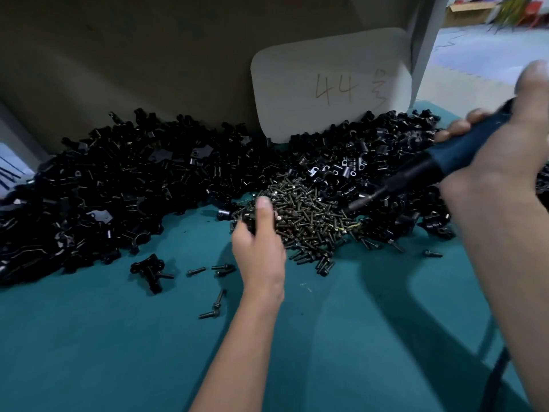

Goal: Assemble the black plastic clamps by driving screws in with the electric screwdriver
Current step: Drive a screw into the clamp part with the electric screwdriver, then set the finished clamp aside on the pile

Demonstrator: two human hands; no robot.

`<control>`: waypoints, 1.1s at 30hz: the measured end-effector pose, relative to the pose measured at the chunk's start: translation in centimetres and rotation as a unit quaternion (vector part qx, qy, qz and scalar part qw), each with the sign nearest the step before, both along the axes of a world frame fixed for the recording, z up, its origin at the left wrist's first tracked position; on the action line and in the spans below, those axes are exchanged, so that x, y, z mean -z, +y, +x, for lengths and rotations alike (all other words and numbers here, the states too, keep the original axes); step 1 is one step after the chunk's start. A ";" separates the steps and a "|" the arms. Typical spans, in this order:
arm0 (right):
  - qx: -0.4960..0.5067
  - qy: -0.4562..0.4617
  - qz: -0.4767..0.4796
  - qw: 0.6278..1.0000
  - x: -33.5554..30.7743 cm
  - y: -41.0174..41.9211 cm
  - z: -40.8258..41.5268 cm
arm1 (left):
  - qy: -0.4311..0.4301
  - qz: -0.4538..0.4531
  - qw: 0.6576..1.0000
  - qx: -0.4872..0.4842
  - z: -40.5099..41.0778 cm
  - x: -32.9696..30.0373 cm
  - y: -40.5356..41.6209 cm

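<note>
Hundreds of black clamp parts lie heaped along the back of a teal table, from the left edge across to the right, against a tall beige board. A white card with rounded corners leans on that board behind the heap, with "44" and another mark handwritten on it. In front of the heap, near the middle, sits a smaller pile of dark screws, and loose screws are scattered on the cloth toward the person, near one separate clamp lying apart from the heap.

The right hand, raised at the right side, has its fingers wrapped round the blue handle of the electric screwdriver, thumb stretched upward; the tool slants down and left, its tip just over the right edge of the screw pile. The left hand rests at the left edge of the screw pile, fingers curled round a small black piece that is largely hidden; whether it is a full clamp cannot be told.
</note>
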State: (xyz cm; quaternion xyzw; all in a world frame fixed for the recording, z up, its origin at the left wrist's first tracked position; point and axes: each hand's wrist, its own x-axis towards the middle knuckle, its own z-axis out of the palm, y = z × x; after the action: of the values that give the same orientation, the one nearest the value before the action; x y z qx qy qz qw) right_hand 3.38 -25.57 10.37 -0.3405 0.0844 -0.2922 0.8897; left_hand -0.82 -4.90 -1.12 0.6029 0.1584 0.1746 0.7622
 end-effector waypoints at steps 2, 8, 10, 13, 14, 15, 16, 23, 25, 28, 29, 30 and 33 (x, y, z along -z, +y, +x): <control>0.003 0.030 0.002 1.000 0.4 0.0 0.1 | -0.001 -0.209 0.975 0.074 0.1 -0.5 0.2; -0.065 0.106 -0.072 0.990 2.5 1.8 1.0 | -0.011 -0.329 0.933 0.146 0.6 -1.1 0.8; -0.100 0.121 -0.112 0.981 3.0 2.4 1.3 | -0.013 -0.328 0.933 0.149 0.7 -1.3 1.0; -0.158 0.163 -0.194 0.954 4.2 3.5 1.4 | -0.012 -0.317 0.937 0.150 0.8 -1.4 1.1; -0.184 0.180 -0.226 0.939 4.6 4.0 1.3 | -0.010 -0.310 0.939 0.150 0.8 -1.4 1.1; -0.207 0.194 -0.255 0.924 5.1 4.5 1.1 | -0.010 -0.302 0.942 0.148 0.8 -1.4 1.0; -0.226 0.203 -0.278 0.911 5.5 5.1 1.0 | -0.009 -0.289 0.946 0.144 0.8 -1.4 0.9; -0.198 0.216 -0.518 0.804 8.7 7.8 0.5 | -0.018 -0.208 0.973 0.096 0.8 -1.2 0.5; -0.171 0.199 -0.575 0.775 8.7 8.1 0.4 | -0.019 -0.176 0.979 0.101 0.8 -1.2 0.4; -0.123 0.161 -0.655 0.728 7.6 8.0 -0.1 | -0.025 -0.087 0.991 0.102 0.5 -1.2 0.1; -0.093 0.140 -0.686 0.707 6.8 8.1 -0.3 | -0.033 -0.031 0.995 0.090 0.3 -1.3 0.0; -0.067 0.120 -0.705 0.696 5.9 8.1 -0.6 | -0.045 0.044 0.995 0.074 0.1 -1.3 -0.3; -0.087 0.070 -0.686 0.719 3.8 7.9 -1.7 | -0.131 0.261 0.956 0.042 -0.9 -1.8 -1.3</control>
State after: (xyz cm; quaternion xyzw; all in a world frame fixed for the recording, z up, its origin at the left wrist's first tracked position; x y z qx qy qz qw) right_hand 1.66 -17.67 6.58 -0.8831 -0.1070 -0.1662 0.4255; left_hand -1.74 -6.23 0.71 0.7588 -0.0192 0.2547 0.5991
